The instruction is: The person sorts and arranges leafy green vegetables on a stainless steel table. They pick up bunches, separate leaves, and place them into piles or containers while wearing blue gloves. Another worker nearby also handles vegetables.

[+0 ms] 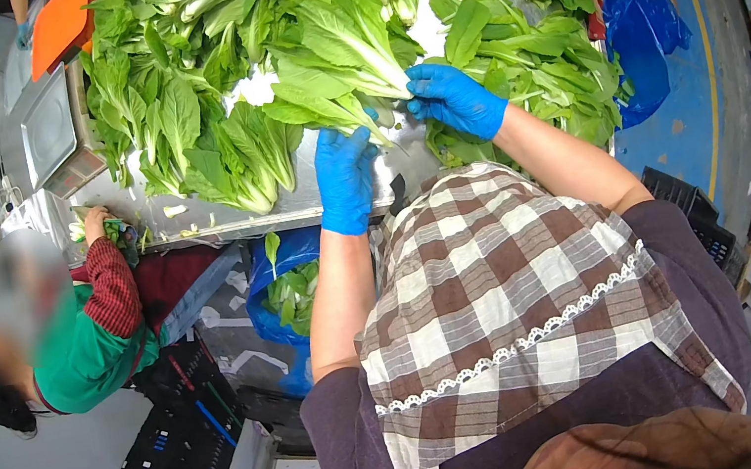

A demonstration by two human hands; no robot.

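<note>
Blue gloves cover both my hands. My right hand (456, 100) pinches the pale root end of a leafy green head (349, 43), whose leaves point away from me. Just left of it, my left hand (347, 178) has its fingertips on a loose green leaf (323, 109) beside that head. Both hands are over the front part of a metal table (305, 198). More whole heads (241, 156) lie to the left and beyond, and a pile of loose leaves (542, 66) lies to the right.
A co-worker in green (79, 347) stands at the left by the same table. A metal scale (50, 130) and an orange board (59, 30) are at the back left. Below the table edge hangs a blue bag with leaves (292, 298); another blue bag (640, 48) is at the right.
</note>
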